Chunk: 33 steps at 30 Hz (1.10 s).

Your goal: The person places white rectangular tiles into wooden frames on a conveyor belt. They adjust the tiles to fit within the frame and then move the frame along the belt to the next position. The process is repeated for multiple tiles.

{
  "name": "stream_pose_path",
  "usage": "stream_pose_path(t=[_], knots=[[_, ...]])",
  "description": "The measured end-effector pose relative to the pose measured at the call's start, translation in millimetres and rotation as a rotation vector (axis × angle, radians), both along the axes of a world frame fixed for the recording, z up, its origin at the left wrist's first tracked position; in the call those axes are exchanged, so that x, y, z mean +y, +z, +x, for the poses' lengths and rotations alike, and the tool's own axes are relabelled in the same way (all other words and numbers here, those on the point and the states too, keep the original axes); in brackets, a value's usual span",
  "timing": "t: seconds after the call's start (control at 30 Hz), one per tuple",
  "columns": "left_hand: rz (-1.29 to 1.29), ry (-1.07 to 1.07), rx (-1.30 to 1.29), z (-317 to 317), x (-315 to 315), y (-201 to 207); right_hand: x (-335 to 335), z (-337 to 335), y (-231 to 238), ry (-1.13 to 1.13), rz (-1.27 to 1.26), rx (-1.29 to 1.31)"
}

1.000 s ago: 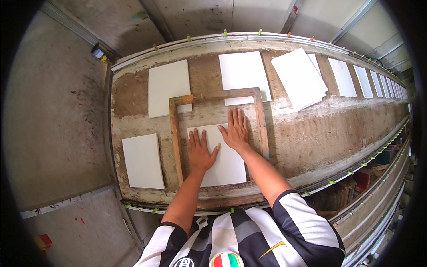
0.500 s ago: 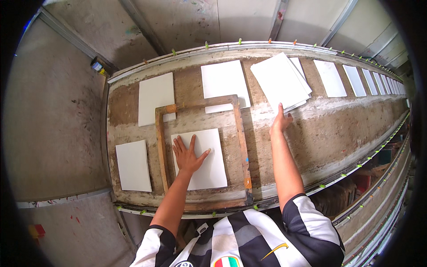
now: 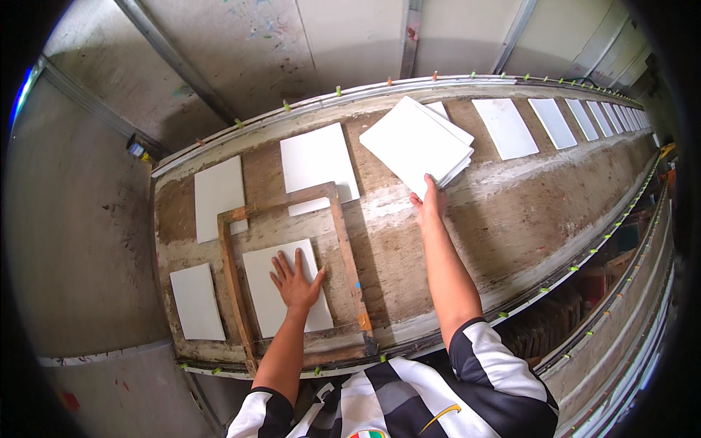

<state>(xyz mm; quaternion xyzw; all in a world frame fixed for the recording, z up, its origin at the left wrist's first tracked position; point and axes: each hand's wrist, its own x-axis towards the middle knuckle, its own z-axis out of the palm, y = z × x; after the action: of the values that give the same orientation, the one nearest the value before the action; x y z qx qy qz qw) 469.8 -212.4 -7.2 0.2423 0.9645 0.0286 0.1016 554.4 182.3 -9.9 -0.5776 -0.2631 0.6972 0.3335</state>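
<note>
Found with left hand [image 3: 296,287] wide and flat on the white sheet [image 3: 266,301] at seven o'clock, inside the wooden frame [image 3: 346,248], and right hand [image 3: 429,198] thumb-up at the near corner of the white stack [image 3: 412,142] at one o'clock, unable to tell whether gripping; advisable to steady the former lightly and handle the latter without creasing.

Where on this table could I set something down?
The table is barest right of the right forearm, between the row of white sheets and its near edge. Another patch lies between that forearm and the wooden frame. Crowded: inside the frame, under the left hand, and at the stack the right hand touches.
</note>
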Motion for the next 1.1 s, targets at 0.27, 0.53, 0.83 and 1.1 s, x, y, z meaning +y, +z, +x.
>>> stream_pose_path(t=[0.27, 0.53, 0.83, 1.1], knots=[[-0.064, 0.036, -0.018, -1.0, 5.5, 4.6, 129.1, 18.4, -4.6, 0.115, 0.165, -0.102], [-0.039, 0.014, -0.011, 0.2, 8.4, 3.2, 204.5, 3.4, -38.2, -0.141, 0.627, -0.503], [0.033, 0.007, 0.021, -7.5, -5.6, -16.8, -141.6, -49.4, 50.8, 0.539, 1.062, -0.176], [0.084, -0.204, 0.063, -50.7, -59.3, -11.0, -316.2, -82.7, -7.9, 1.203, 1.234, -0.463]])
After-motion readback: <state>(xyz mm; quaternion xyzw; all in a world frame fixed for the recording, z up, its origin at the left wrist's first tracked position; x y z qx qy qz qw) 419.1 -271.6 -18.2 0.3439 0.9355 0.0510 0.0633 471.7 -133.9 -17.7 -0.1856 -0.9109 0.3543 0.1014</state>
